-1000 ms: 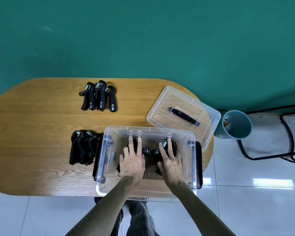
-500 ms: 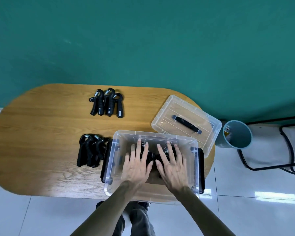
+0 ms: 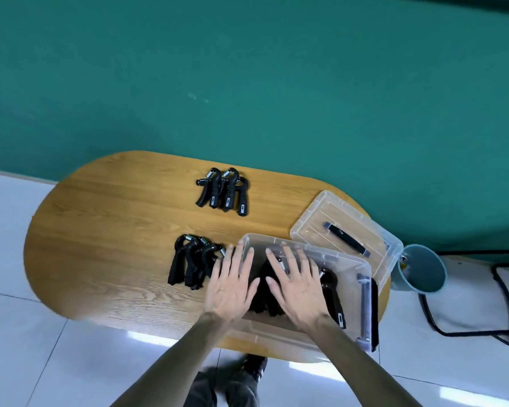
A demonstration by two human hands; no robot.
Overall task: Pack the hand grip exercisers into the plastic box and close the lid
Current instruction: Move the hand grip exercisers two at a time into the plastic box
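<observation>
The clear plastic box (image 3: 362,304) stands on the near right part of the wooden table (image 3: 115,230). Black hand grip exercisers (image 3: 331,292) lie inside it. My left hand (image 3: 232,283) is flat, fingers spread, over the box's left edge. My right hand (image 3: 297,286) is flat with spread fingers above the exercisers in the box; neither hand holds anything. A group of exercisers (image 3: 188,265) lies just left of the box. Another group (image 3: 224,190) lies further back. The clear lid (image 3: 347,233) with a black handle rests behind the box to the right.
A teal bin (image 3: 420,268) stands on the floor by the table's right end. Black cables (image 3: 506,304) and a white cloth lie on the floor to the right. A green wall runs behind the table. My legs show below the table edge.
Both hands have let go of the exercisers in the box, opened flat and lifted, with the left hand shifting over the box's left edge. The camera has tilted, so the scene sits lower and right.
</observation>
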